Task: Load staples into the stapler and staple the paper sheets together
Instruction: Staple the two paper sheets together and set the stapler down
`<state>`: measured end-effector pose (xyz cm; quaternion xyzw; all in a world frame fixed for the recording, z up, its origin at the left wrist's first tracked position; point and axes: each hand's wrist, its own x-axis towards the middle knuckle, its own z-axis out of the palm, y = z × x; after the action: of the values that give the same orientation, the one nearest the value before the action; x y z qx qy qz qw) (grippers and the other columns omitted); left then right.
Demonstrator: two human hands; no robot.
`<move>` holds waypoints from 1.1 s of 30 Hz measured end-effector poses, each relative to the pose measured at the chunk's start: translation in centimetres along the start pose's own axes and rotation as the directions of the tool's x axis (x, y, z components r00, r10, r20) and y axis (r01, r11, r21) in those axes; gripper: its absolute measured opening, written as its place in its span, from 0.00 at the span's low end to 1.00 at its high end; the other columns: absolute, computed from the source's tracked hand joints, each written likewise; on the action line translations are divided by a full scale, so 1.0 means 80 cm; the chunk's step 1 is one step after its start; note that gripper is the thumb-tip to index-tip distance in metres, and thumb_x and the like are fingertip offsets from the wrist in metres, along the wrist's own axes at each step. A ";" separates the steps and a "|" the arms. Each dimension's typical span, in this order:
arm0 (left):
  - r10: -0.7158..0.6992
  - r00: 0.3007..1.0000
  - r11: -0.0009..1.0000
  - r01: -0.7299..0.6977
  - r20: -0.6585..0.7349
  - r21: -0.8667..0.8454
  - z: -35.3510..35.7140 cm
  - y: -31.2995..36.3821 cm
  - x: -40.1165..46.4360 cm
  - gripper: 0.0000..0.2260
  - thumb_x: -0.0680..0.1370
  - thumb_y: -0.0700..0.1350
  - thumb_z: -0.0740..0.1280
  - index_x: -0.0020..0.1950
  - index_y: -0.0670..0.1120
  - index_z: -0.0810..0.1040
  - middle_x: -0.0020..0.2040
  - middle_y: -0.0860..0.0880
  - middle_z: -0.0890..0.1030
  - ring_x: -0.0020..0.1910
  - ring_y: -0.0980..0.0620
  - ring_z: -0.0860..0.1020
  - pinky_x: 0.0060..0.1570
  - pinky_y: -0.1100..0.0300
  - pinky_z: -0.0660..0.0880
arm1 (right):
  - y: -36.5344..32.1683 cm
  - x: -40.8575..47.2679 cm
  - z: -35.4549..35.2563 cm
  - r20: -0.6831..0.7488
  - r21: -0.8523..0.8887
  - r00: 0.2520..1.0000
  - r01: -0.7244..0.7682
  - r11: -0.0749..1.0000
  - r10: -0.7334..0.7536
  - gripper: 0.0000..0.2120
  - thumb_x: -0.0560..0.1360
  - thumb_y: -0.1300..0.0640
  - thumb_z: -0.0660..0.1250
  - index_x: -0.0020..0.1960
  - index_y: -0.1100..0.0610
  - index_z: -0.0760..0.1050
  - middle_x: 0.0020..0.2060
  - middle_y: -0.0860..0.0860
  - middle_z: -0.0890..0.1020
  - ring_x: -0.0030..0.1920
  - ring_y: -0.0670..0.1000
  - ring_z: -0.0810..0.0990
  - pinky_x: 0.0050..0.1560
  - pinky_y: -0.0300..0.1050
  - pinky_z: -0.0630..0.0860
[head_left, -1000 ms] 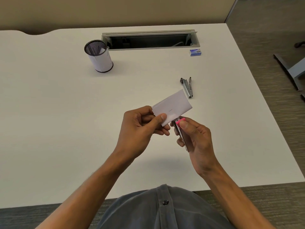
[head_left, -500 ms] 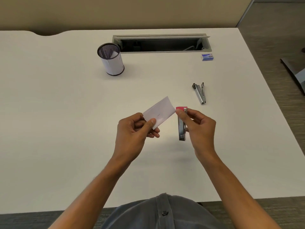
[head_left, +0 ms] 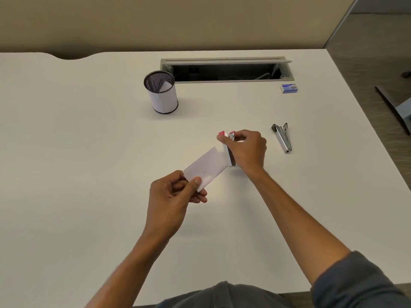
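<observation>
My left hand (head_left: 175, 196) pinches the near end of the small white paper sheets (head_left: 205, 168), which carry a short dark staple mark near the middle. My right hand (head_left: 246, 150) holds a small pink and silver stapler (head_left: 229, 150) just past the sheets' far end, low over the white table; its jaws look parted at the pink tip. A blue box of staples (head_left: 288, 88) lies at the back right of the table.
A second silver stapler (head_left: 283, 137) lies on the table right of my right hand. A black mesh cup (head_left: 161, 92) with white paper inside stands at the back. Behind it is an open cable slot (head_left: 224, 71). The table edge (head_left: 367, 121) runs along the right.
My right hand has carried the pink stapler away from the sheets, forward and toward the table. My left hand still holds the sheets, now tilted flatter.
</observation>
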<state>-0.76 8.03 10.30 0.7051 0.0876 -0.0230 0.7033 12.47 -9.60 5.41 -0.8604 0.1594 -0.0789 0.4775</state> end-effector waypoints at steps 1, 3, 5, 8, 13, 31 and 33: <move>0.001 1.000 1.000 -0.001 -0.002 0.000 -0.001 0.000 -0.001 0.04 0.79 0.39 0.68 0.47 0.42 0.82 0.34 0.44 0.84 0.33 0.44 0.84 0.36 0.62 0.79 | 0.000 0.004 0.005 0.002 -0.022 1.000 0.005 1.000 -0.005 0.22 0.64 0.37 0.77 0.36 0.56 0.81 0.31 0.46 0.83 0.36 0.52 0.81 0.36 0.38 0.69; -0.001 1.000 1.000 0.001 0.000 -0.010 -0.005 0.000 0.001 0.04 0.79 0.39 0.68 0.46 0.42 0.83 0.34 0.44 0.84 0.32 0.44 0.84 0.36 0.62 0.79 | -0.002 0.013 0.016 0.008 -0.059 1.000 -0.004 0.998 0.005 0.24 0.63 0.37 0.77 0.36 0.59 0.80 0.31 0.50 0.83 0.36 0.55 0.81 0.35 0.40 0.69; -0.008 1.000 1.000 0.008 0.000 -0.023 -0.009 -0.002 0.006 0.04 0.78 0.38 0.68 0.45 0.42 0.83 0.34 0.43 0.84 0.32 0.44 0.84 0.36 0.61 0.79 | -0.002 0.023 0.028 0.010 -0.092 1.000 -0.018 0.996 0.019 0.25 0.63 0.37 0.77 0.36 0.59 0.79 0.32 0.51 0.82 0.36 0.56 0.80 0.34 0.41 0.68; -0.012 1.000 0.999 0.013 0.002 -0.038 -0.012 -0.002 0.011 0.04 0.78 0.38 0.68 0.44 0.42 0.82 0.33 0.43 0.84 0.32 0.44 0.83 0.36 0.61 0.79 | 0.001 0.031 0.041 0.016 -0.145 0.999 -0.034 0.989 0.036 0.25 0.63 0.37 0.77 0.36 0.59 0.78 0.31 0.51 0.82 0.36 0.57 0.80 0.34 0.44 0.70; -0.016 1.000 0.998 0.016 0.002 -0.063 -0.013 0.000 0.019 0.04 0.78 0.37 0.69 0.45 0.40 0.82 0.33 0.43 0.84 0.32 0.44 0.83 0.36 0.61 0.79 | 0.006 0.037 0.055 0.004 -0.241 0.999 -0.041 0.970 0.043 0.24 0.65 0.37 0.75 0.37 0.59 0.77 0.34 0.51 0.81 0.38 0.57 0.80 0.36 0.45 0.72; -0.022 0.999 0.999 0.024 0.032 -0.039 -0.006 0.003 0.020 0.04 0.79 0.38 0.68 0.46 0.43 0.83 0.34 0.44 0.84 0.33 0.44 0.84 0.36 0.61 0.79 | 0.001 0.047 0.054 0.021 -0.424 1.000 -0.009 0.905 0.020 0.32 0.66 0.29 0.70 0.40 0.60 0.76 0.36 0.53 0.81 0.38 0.57 0.79 0.36 0.44 0.67; -0.010 0.999 0.999 0.011 0.039 -0.042 -0.002 0.005 0.019 0.05 0.79 0.38 0.68 0.46 0.43 0.83 0.34 0.44 0.84 0.33 0.44 0.84 0.35 0.61 0.78 | 0.001 0.044 0.041 -0.014 -0.415 1.000 -0.006 0.910 0.000 0.32 0.69 0.27 0.65 0.40 0.58 0.77 0.34 0.50 0.81 0.37 0.56 0.79 0.37 0.44 0.68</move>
<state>0.74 8.35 10.48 0.6893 0.0782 -0.0385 0.7192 16.68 -8.25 3.58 -0.9414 0.1772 -0.0484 0.2830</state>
